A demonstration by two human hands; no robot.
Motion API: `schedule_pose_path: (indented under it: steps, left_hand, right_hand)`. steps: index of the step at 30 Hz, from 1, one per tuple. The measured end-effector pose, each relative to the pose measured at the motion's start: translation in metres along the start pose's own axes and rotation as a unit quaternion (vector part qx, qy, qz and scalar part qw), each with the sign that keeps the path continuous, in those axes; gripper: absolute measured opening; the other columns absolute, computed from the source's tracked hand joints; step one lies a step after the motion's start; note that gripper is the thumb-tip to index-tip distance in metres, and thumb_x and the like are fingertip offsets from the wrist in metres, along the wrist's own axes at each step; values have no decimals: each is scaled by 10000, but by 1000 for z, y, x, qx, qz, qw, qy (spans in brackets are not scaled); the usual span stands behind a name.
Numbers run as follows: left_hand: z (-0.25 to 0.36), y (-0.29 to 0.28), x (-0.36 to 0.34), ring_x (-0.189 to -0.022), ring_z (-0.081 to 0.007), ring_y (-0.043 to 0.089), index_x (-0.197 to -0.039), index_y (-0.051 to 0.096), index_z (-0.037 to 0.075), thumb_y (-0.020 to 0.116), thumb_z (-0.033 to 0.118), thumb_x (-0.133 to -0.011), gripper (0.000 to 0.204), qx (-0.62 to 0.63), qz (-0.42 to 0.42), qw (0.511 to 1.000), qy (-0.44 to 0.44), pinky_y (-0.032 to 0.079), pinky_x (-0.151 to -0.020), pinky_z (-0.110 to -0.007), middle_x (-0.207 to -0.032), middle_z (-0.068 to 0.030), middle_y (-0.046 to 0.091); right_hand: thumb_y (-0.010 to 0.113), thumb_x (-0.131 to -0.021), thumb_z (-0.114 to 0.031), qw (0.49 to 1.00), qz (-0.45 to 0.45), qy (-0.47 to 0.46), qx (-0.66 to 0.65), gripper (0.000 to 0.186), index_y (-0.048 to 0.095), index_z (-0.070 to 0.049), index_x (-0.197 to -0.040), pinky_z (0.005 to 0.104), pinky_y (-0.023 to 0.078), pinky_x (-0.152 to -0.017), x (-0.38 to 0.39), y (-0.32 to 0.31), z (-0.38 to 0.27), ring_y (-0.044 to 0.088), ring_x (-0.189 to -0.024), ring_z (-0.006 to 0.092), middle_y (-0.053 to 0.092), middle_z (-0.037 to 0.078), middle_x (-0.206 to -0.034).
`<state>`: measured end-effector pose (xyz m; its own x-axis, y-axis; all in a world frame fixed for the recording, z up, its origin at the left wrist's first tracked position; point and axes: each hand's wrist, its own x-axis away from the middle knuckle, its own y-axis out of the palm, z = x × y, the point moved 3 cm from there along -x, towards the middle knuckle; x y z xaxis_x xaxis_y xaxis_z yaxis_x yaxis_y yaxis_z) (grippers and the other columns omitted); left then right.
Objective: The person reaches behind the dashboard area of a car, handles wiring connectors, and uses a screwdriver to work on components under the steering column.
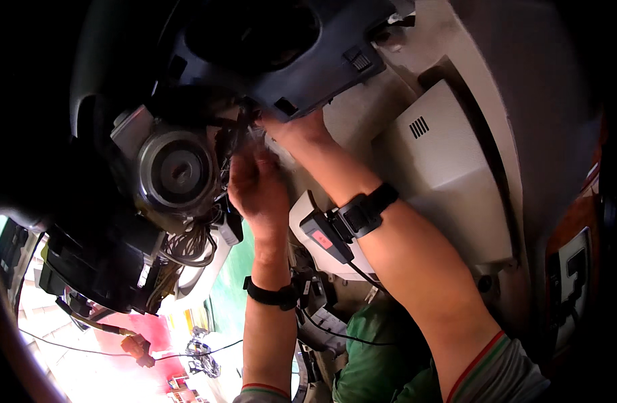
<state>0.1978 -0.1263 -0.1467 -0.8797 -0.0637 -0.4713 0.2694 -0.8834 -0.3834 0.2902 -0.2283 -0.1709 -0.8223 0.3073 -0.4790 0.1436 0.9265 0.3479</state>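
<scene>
My left hand (260, 191) is raised beside a bundle of dark wires (233, 140), its fingers curled in. Blur at the fingertips hides what they grip, if anything. My right hand (296, 129) reaches up under the lower edge of a dark grey plastic dashboard panel (275, 84). Its fingers are mostly hidden among the panel edge and wires, so its hold cannot be made out. Left of my left hand sits a round motor-like part (177, 171) with a clear rim and dark centre. Each wrist wears a black strap; a small black box (327, 235) is on the right one.
A beige interior trim panel (443, 161) with a slotted vent stands to the right. Looped grey cables (191, 248) hang below the round part. An orange connector (137, 348) dangles on a wire at lower left. Green cloth (375, 356) lies between my forearms.
</scene>
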Motion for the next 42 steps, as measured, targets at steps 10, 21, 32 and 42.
schedule_pose_path:
  steps: [10, 21, 32, 42]
  left_hand:
    - [-2, 25, -10, -869, -64, 587, -1142, 618, 20, 565, 49, -933, 218, 134, -34, 986, -93, 466, -738, -222, -1042, -20, 662]
    - [-7, 11, -3, -607, -37, 530, -1203, 615, 3, 564, 29, -910, 299, -155, 38, 970, 186, 448, -571, -198, -820, -13, 683]
    - [7, 8, 5, -610, -19, 490, -1232, 610, 18, 535, 47, -922, 321, -212, 73, 953, 206, 441, -558, -205, -824, 7, 678]
    - [16, 1, 16, -704, -80, 596, -1172, 639, -4, 562, 70, -915, 278, -356, 75, 895, 259, 493, -643, -257, -977, -95, 715]
  right_hand:
    - [613, -782, -42, 902, 116, 277, -309, 157, 642, 43, -911, 322, 531, -749, 41, -23, -40, 673, -791, 239, 689, 147, -869]
    - [478, -863, -130, 877, 332, 75, 340, 241, 593, 80, -888, 399, 480, -747, 38, -59, -10, 623, -881, 353, 639, 248, -905]
    - [427, -883, -207, 827, 315, 360, -294, 215, 462, -130, -685, 247, 310, -469, 72, -48, -40, 413, -496, 116, 441, -24, -599]
    - [432, -848, -44, 852, 304, 359, -230, 167, 585, -94, -896, 262, 442, -672, 91, -26, 2, 582, -790, 144, 587, 32, -842]
